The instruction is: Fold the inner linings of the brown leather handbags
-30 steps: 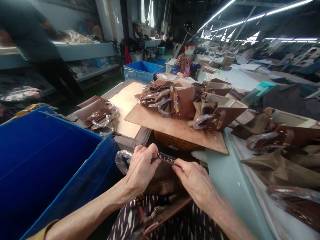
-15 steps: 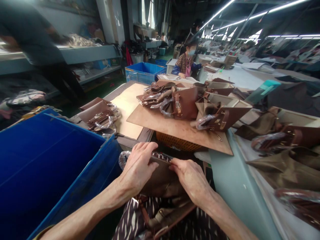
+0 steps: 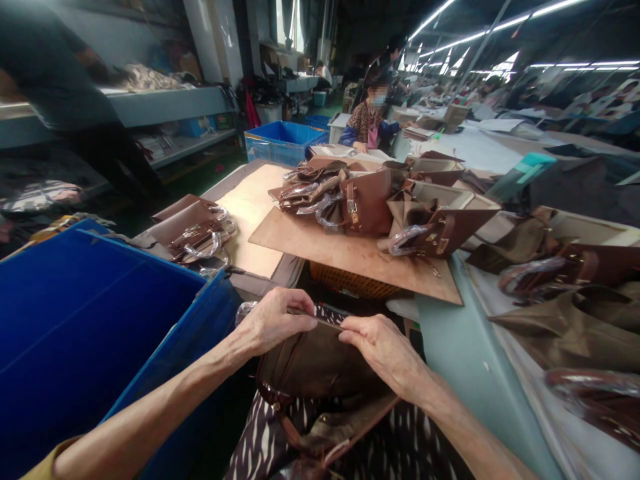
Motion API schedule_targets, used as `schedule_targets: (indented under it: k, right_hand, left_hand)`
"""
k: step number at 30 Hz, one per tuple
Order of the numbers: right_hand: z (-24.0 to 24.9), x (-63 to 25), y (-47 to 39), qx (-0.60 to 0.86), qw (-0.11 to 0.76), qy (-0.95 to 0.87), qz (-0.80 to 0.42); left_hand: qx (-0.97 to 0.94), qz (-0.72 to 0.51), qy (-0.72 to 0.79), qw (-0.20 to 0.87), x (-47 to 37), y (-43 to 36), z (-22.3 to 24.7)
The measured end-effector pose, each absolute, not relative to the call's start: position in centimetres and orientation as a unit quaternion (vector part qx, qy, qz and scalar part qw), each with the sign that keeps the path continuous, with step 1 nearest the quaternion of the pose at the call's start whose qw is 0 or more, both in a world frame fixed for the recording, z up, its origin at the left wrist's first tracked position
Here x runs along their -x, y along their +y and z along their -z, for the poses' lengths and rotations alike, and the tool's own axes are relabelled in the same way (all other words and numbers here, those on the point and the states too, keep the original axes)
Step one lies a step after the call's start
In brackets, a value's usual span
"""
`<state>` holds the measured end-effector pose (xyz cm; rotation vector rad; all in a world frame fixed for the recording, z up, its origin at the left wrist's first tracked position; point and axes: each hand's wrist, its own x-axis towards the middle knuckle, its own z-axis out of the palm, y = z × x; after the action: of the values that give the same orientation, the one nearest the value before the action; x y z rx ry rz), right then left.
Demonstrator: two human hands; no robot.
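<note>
A brown bag (image 3: 320, 363) rests on my lap over dark patterned cloth. My left hand (image 3: 277, 320) pinches its upper edge on the left, thumb below and fingers over the rim. Close by on the right, my right hand (image 3: 375, 337) has thumb and forefinger closed on the same edge. A short stretch of rim shows between the two hands. Plastic wrapping (image 3: 245, 311) sticks out behind my left hand. A brown strap lies across the lower part of the bag.
A large blue bin (image 3: 100, 300) stands at my left. Brown bags (image 3: 367, 203) lie on a brown board (image 3: 320, 247) ahead, with more on the right-hand table (image 3: 465, 353). A masked person (image 3: 370, 123) sits beyond; another person stands at upper left.
My left hand has turned and lowered its fingers, now pinching the rim more flatly. More of the bag's left side shows. The view has shifted slightly.
</note>
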<state>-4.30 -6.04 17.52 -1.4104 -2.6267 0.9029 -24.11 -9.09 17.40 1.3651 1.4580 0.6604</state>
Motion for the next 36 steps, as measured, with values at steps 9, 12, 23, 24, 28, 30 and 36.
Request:
schedule_targets:
  k: [9,12,23,24,28,30,36]
  right_hand:
    - [-17.0,3.7,-5.7,0.402,0.017,-0.848,-0.344]
    - [-17.1,3.6,-5.8,0.388,0.016,-0.847,-0.362]
    - [-16.8,4.3,-6.0,0.373,-0.015,-0.859,-0.35]
    - [-16.8,4.4,-6.1,0.375,-0.017,-0.861,-0.342]
    - [-17.0,5.1,-6.5,0.378,-0.02,-0.876,-0.3]
    - [-17.1,5.4,-6.7,0.38,-0.022,-0.88,-0.284]
    - [-17.3,7.1,-7.4,0.358,0.01,-0.872,-0.334]
  left_hand:
    - [-0.533,-0.254,0.601,0.539,24.4,-9.6,-15.5]
    - [-0.53,-0.261,0.594,0.546,24.5,-10.2,-15.3]
    - [-0.446,-0.314,0.61,0.574,23.8,-12.0,-14.5]
    - [-0.436,-0.327,0.607,0.579,23.6,-12.2,-14.7]
    - [-0.437,-0.367,0.604,0.557,23.3,-12.9,-15.1]
    - [-0.454,-0.377,0.605,0.534,23.2,-13.3,-15.2]
    - [-0.468,-0.392,0.589,0.53,23.2,-14.4,-15.4]
